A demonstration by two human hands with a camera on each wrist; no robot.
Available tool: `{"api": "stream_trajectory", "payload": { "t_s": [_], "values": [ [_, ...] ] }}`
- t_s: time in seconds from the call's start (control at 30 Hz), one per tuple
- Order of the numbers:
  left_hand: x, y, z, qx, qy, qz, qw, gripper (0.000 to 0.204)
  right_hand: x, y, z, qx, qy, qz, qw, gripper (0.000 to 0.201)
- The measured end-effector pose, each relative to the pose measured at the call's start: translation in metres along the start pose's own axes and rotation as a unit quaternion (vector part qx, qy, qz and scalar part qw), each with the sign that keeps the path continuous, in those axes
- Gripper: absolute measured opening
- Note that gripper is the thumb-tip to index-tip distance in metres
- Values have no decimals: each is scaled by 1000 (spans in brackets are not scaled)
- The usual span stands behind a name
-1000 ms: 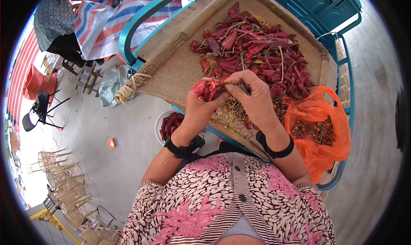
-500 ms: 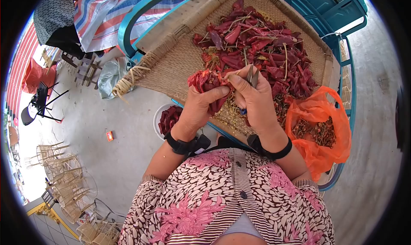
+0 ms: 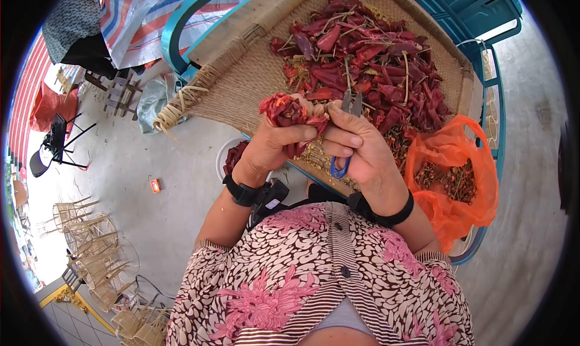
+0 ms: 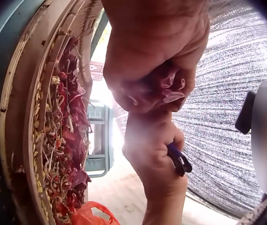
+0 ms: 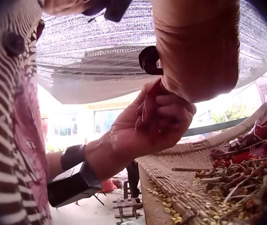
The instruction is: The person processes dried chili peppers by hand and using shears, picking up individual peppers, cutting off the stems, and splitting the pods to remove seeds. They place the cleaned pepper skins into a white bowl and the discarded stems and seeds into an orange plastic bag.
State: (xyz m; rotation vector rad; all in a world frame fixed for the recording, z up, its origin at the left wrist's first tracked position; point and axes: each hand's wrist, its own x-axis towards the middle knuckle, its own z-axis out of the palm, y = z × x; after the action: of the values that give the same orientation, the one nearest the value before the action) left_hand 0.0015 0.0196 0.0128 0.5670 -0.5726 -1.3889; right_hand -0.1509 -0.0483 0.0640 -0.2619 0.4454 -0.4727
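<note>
The left hand (image 3: 275, 142) grips a bunch of torn dried red peppers (image 3: 284, 110), its thumb across them. Touching the bunch from the right, the right hand (image 3: 362, 146) holds small scissors with blue handles (image 3: 339, 168), blades pointing up between thumb and fingers. Both hands are over the near edge of a woven tray (image 3: 241, 98) that bears a heap of red peppers (image 3: 374, 74). In the left wrist view, the scissors' handle (image 4: 178, 157) sticks out of the right hand (image 4: 157, 154). The right wrist view shows the peppers (image 5: 152, 110) inside the left hand (image 5: 138, 126).
An orange bag (image 3: 432, 201) of stems hangs at the tray's right corner. Below the tray's left edge stands a white bowl (image 3: 222, 158) of red peppers. A teal metal frame (image 3: 175, 44) surrounds the tray. Wicker stools (image 3: 90, 249) and a small red box (image 3: 155, 186) are on the floor.
The scissors have swung to a more upright position in the right hand, and their blue handle now shows. Both hands have shifted slightly, still together at the pepper bunch.
</note>
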Motion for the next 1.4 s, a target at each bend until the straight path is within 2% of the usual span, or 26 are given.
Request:
{"api": "stream_trajectory", "payload": {
  "t_s": [0.1, 0.2, 0.23, 0.27, 0.3, 0.43, 0.5, 0.53, 0.6, 0.63, 0.73, 0.83, 0.87, 0.9, 0.93, 0.97, 1.07, 1.1, 1.2, 1.3, 1.4],
  "values": [
    [0, -1, -3, -23, -11, -17, 1000, 25, 1, 1, -2, 23, -5, 9, 1000, 6],
    [-1, -2, 0, -78, -27, -41, 996, 22, 1, 3, 1, -18, 15, -28, 999, 6],
    [-1, -2, 2, -100, -34, -49, 993, 21, 1, 5, 4, -138, 36, -96, 985, 6],
    [0, -3, 3, -111, -27, -65, 991, 19, 2, 7, 9, -255, 55, -163, 951, 6],
    [-1, -6, 4, -123, -22, -82, 989, 17, 2, 9, 12, -367, 75, -228, 899, 6],
    [-2, -11, 9, -179, -7, -100, 979, 12, 2, 12, 12, -582, 53, -386, 714, 3],
    [0, -8, 9, -95, 34, -88, 991, 11, 6, 11, 2, -652, 45, -457, 604, 9],
    [0, -7, 10, -52, 56, -81, 994, 12, 5, 9, 1, -695, 34, -478, 537, 12],
    [2, -3, 20, 50, 79, -19, 995, 10, 1, 4, 2, -765, 10, -511, 392, 20],
    [3, -2, 24, 101, 89, 11, 991, 9, -2, 1, 5, -785, -6, -498, 368, 26],
    [4, -7, 17, 226, 68, 52, 970, 9, -6, -9, 7, -848, -35, -451, 275, 26],
    [10, -23, 5, 399, 143, 133, 896, 12, -11, -9, 10, -797, -57, -476, 367, 20],
    [4, -25, 2, 366, 142, 74, 916, 12, -16, -10, 16, -761, -14, -479, 438, 17],
    [-3, -7, 12, 335, 134, 16, 932, 12, -22, -12, 28, -716, 34, -483, 503, 14],
    [-5, 10, 21, 308, 120, -44, 943, 12, -23, -19, 32, -717, 93, -459, 517, 11],
    [-12, 18, 30, 216, 116, -63, 968, 16, -24, -24, 35, -715, 150, -432, 530, 14],
    [-13, 22, 26, 112, 83, -60, 988, 18, -15, -28, 7, -799, 167, -310, 488, 20],
    [-12, 23, 22, 91, 57, -68, 992, 31, -16, -30, 4, -848, 221, -222, 427, 26],
    [-16, 20, 24, 36, 12, -36, 999, 45, -20, -32, -9, -892, 280, -135, 329, 31],
    [-18, 19, 20, 54, 14, -68, 996, 57, -28, -37, 4, -822, 219, -163, 500, 35],
    [-19, 18, 19, 101, 21, -84, 991, 58, -41, -28, 39, -776, 180, -267, 543, 35]
  ]
}}
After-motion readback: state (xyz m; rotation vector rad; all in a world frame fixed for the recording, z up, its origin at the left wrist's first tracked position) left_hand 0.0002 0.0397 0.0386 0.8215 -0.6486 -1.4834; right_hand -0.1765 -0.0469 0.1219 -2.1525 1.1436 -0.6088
